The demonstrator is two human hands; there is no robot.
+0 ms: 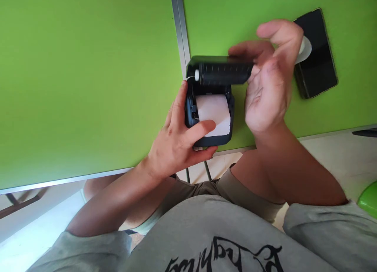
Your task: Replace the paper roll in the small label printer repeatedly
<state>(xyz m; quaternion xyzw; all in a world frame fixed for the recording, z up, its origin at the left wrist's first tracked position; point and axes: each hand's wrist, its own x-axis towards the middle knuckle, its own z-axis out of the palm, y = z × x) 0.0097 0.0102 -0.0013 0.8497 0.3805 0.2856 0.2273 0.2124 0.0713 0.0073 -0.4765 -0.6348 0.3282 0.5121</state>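
Note:
A small dark portable label printer (209, 140) is over the table's near edge with its lid (224, 72) raised. Inside it lies a roll of white paper (213, 109), its loose end towards me. My left hand (176, 142) grips the printer body from the left, thumb resting on the paper and fingers along the side and beneath. Beside the lid's right end is my right hand (271, 75), palm showing, slightly blurred, fingers apart. One of its fingers reaches behind the lid's upper edge; whether it presses there I cannot tell.
A black smartphone (319, 64) lies on the green table (88, 79) at right. A white round object (305, 50) on it is partly hidden by my right hand. A metal seam strip (179, 24) runs between the table panels. A green rounded object (369, 199) stands lower right.

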